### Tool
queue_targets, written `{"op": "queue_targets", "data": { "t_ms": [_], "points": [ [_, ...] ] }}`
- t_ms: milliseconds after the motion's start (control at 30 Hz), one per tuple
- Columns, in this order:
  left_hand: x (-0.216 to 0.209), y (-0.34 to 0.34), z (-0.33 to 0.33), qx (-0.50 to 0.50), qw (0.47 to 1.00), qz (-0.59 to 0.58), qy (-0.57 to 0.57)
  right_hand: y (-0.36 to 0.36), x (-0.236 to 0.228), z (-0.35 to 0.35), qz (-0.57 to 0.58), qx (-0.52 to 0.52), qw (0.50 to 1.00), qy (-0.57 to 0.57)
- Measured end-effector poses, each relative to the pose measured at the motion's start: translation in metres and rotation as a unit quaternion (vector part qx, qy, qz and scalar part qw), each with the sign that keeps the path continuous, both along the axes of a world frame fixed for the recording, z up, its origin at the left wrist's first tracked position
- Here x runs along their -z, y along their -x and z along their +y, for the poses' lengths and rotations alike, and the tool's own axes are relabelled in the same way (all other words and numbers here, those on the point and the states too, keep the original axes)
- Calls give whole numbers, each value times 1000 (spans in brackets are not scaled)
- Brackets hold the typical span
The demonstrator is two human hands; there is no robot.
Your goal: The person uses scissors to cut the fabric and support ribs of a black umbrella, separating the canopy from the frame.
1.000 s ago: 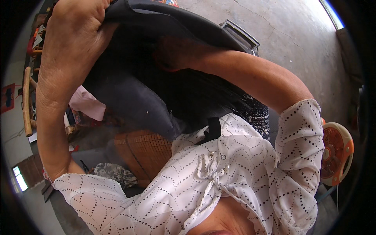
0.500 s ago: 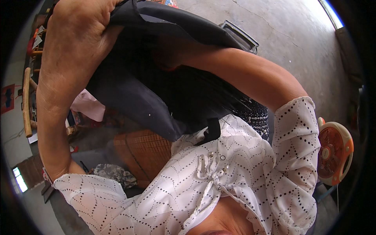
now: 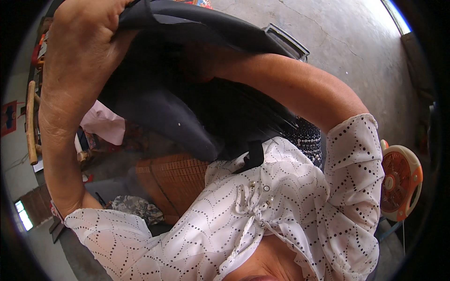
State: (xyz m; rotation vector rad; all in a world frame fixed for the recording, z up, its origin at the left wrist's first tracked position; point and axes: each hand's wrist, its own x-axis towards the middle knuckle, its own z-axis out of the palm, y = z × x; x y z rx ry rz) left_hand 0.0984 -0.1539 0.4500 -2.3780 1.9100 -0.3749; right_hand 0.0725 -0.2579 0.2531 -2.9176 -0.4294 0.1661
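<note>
A large bag-like piece of black fabric spreads across my lap, with a dark hollow in its middle. At the upper left my left hand is closed on its raised rim; the fingertips are partly cut off by the picture's top edge. My right forearm reaches from the right under the far edge of the fabric. In deep shadow inside it, my right hand shows only as a dim outline, with its fingers hidden. A short black strap lies against my white dotted blouse.
A grey metal-framed piece sits at the fabric's far right edge, above the concrete floor. An orange-and-white fan stands at the right. On the left are a woven brown mat, a pink cloth and a wooden frame.
My left hand has shifted slightly left, drawing the fabric's rim with it. Inside the fabric, my right forearm and hand have moved a little up and to the left.
</note>
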Motion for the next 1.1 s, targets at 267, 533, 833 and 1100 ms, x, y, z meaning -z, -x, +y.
{"op": "queue_targets", "data": {
  "t_ms": [267, 533, 833, 1100],
  "points": [
    [1, -10, 16, -19, 1000, -9, -19, -7, 5, 2, -1, -6, 1000, -7],
    [-1, 35, -3, 78, 997, 22, 16, 4, -6, 2, -11, -24, 999, -35],
    [17, 48, 3, 7, 999, 44, -12, 52, -33, -27, -35, -74, 990, -115],
    [101, 130, 83, 49, 966, 252, 29, 184, -5, -73, -52, -128, 957, -254]
  ]
}}
